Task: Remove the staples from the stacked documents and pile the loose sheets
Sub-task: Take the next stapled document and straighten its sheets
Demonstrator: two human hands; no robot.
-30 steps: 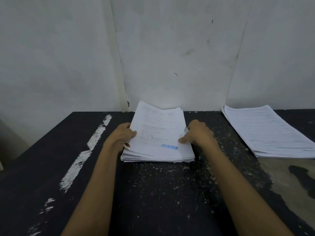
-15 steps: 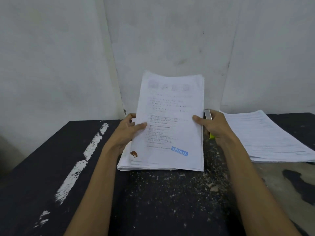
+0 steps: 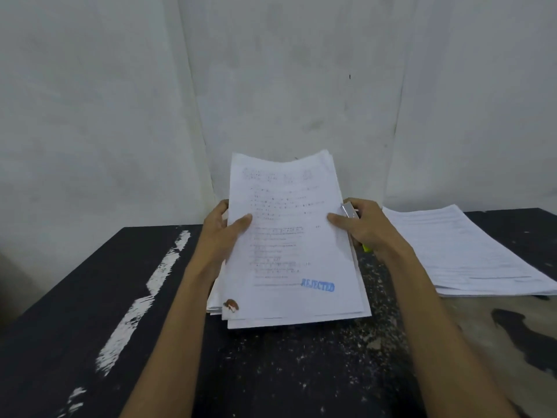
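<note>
At the middle of the dark worktop [image 3: 271, 372], you had the stapled document [image 3: 289, 236] tipped up toward you, its bottom edge down by the stack [image 3: 214, 300] underneath. Your left grip [image 3: 221, 233] pinched the left edge, thumb in front, fingers behind. Your right grip [image 3: 366, 227] pinched the right edge with its thumb, fingers curled round a silver tool [image 3: 349, 211]. A blue REJECTED stamp [image 3: 318, 286] sat low on the page, with a brown stain [image 3: 230, 305] at the bottom-left corner. The loose pile [image 3: 461, 251] lay flat to the right, well apart.
</note>
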